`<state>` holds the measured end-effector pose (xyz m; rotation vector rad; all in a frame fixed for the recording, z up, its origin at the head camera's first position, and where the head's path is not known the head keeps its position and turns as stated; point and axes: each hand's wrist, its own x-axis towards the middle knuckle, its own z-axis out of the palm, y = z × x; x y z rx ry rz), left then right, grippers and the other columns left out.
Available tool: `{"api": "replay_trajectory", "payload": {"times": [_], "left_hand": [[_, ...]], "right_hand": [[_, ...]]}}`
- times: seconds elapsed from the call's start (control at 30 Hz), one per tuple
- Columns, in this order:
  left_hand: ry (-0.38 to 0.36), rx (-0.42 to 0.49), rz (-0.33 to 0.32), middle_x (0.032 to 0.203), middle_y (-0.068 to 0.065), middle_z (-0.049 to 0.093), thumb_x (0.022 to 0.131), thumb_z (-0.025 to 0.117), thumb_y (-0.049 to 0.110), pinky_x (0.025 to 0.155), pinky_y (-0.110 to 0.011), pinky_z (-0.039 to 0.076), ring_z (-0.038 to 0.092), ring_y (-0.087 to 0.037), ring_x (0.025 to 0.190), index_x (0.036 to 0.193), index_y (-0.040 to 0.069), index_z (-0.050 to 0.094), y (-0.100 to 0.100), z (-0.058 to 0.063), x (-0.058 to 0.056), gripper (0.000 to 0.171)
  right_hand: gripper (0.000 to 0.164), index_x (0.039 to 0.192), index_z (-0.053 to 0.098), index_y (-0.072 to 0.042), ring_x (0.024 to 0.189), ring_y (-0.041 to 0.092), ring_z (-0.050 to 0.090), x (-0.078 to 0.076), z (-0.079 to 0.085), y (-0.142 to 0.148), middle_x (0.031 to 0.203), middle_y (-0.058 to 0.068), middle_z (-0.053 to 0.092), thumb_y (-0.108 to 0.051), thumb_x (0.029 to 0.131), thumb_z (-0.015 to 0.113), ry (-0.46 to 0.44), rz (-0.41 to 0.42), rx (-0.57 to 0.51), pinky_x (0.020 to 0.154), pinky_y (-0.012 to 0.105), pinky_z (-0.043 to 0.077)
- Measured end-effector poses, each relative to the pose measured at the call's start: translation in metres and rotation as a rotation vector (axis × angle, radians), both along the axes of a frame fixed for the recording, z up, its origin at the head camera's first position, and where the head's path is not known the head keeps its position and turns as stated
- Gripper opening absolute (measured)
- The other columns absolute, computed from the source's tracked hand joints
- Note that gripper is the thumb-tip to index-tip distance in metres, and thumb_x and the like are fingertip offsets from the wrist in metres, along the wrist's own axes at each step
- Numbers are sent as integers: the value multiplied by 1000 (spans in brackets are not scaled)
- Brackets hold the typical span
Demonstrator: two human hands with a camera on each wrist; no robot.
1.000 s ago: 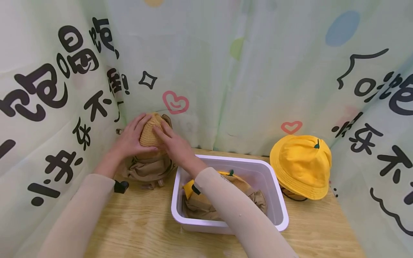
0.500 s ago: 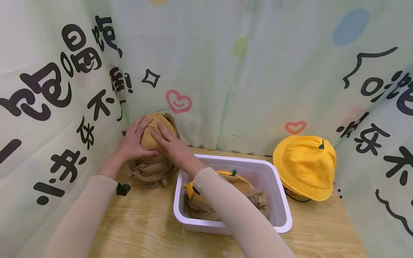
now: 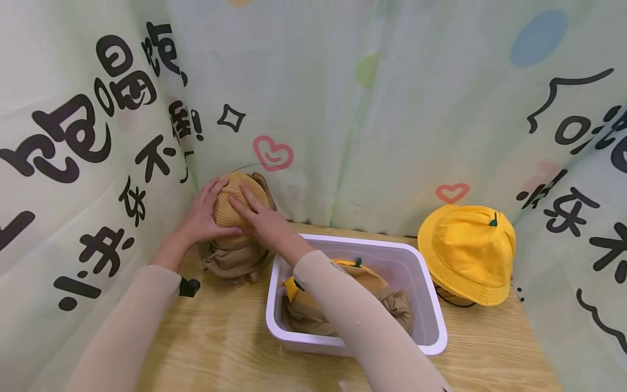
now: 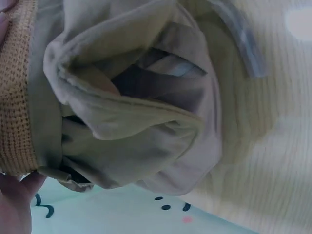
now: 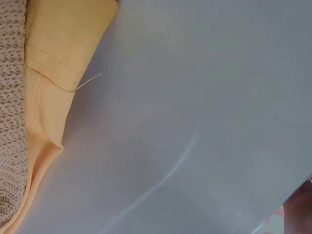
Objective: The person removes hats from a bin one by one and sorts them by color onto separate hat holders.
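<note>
Touching left fingers (image 3: pixel 209 195) and right fingers (image 3: pixel 252 201), the knitted hat (image 3: pixel 225 211) sits between them.

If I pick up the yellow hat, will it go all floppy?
The yellow hat would probably flop a bit, since its soft-looking cloth is creased. It's likely light, its brim looking thin. Pushed, it might slide, as it sits tilted over a brown thing.

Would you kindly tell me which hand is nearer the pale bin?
Right. The right hand rests on the knitted hat, near the rear left corner of the bin, its sleeve crossing above; the left hand is farther, on the hat's left side.
</note>
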<state>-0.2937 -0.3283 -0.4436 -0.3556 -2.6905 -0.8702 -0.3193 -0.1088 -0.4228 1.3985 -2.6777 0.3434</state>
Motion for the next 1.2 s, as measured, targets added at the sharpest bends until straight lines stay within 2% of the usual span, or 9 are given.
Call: {"api": "replay_trajectory", "payload": {"times": [0.07, 0.13, 0.2, 0.3, 0.43, 0.57, 0.8, 1.0, 1.2], "left_hand": [[5, 8, 8, 165, -10, 12, 60, 94, 45, 109, -70, 28, 23, -42, 147, 159, 34, 17, 1, -2, 1, 126], [8, 9, 3, 165, -12, 13, 60, 95, 44, 109, -69, 30, 23, -42, 147, 159, 33, 17, 1, -1, 2, 126], [7, 2, -13, 164, -15, 13, 61, 95, 42, 109, -69, 29, 22, -42, 147, 160, 31, 15, 0, 2, 4, 127], [-1, -22, -24, 162, -19, 13, 62, 94, 42, 109, -70, 28, 21, -45, 146, 160, 29, 14, -3, 9, 5, 127], [-35, -65, -20, 163, -21, 10, 62, 92, 46, 105, -74, 28, 22, -51, 144, 160, 30, 10, -2, 14, 5, 129], [-40, -75, -31, 164, -21, 8, 62, 92, 47, 106, -73, 27, 19, -50, 146, 161, 30, 7, 0, 7, 2, 131], [-28, -33, -37, 164, -20, 8, 60, 94, 43, 108, -70, 28, 19, -47, 146, 161, 30, 8, 0, 2, 4, 133], [5, -111, -41, 162, -23, 11, 59, 93, 49, 107, -70, 30, 24, -50, 143, 160, 29, 12, 0, 15, -1, 132], [-35, -145, -43, 162, -21, 13, 60, 91, 54, 107, -70, 30, 27, -49, 142, 159, 32, 14, 4, 20, -5, 127]], "right_hand": [[75, 161, 14, -28, 96, 26, 67, 1, 0, 1, 168, 4, -8, -28, 101, 59, 25, -8, 19, 80, 30, 56], [78, 162, 12, -29, 121, 34, 58, 2, 1, 2, 168, 3, -9, -33, 100, 60, 48, -18, 51, 91, 38, 54], [79, 161, 12, -30, 143, 39, 36, 4, 2, 3, 169, 2, -8, -39, 99, 59, 82, -19, 75, 102, 51, 47], [77, 162, 11, -30, 152, 42, 6, 5, 3, 0, 169, 1, -5, -42, 100, 56, 133, -2, 107, 110, 64, 34], [71, 162, 11, -23, 153, 41, 3, 4, 4, -1, 169, 5, -1, -36, 104, 50, 162, 47, 138, 118, 53, 26], [73, 161, 8, -15, 154, 36, 3, 1, 3, 2, 168, 11, -6, -33, 105, 50, 136, 104, 166, 124, 44, 10], [77, 162, 4, -16, 152, 40, 8, 0, 4, 5, 168, 9, -11, -37, 103, 51, 79, 139, 149, 123, 48, 11], [84, 162, 9, -22, 152, 40, 9, -6, 8, 5, 167, 11, -11, -34, 98, 63, -22, 64, -15, 118, 45, 30], [86, 161, 3, -33, 137, 32, 47, -11, 9, 4, 167, 4, -16, -37, 98, 61, -199, 7, -11, 107, 40, 45]]}}
